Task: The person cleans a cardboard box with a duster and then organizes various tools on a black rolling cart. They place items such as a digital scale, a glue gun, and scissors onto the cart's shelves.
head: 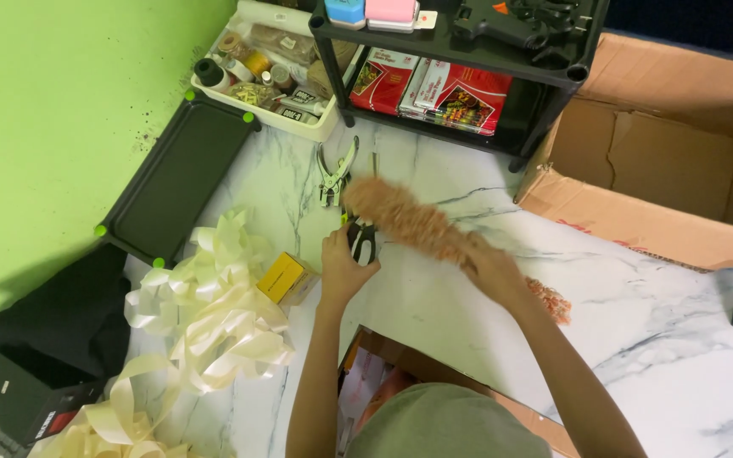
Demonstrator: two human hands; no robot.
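My left hand [343,265] grips the dark handles of a pair of scissors [361,240] on the white marble floor [638,314]. My right hand [494,273] holds a fuzzy peach-orange stem [400,217], blurred with motion, whose far end reaches over the scissors. The stem's other end [553,298] trails behind the right wrist. Silver pliers [334,175] lie just beyond the scissors.
A heap of cream ribbon [214,314] and a small yellow box [285,277] lie left of my left hand. A black tray [181,178], a white bin of craft supplies [269,85], a black shelf [468,51] and an open cardboard box [663,170] ring the floor.
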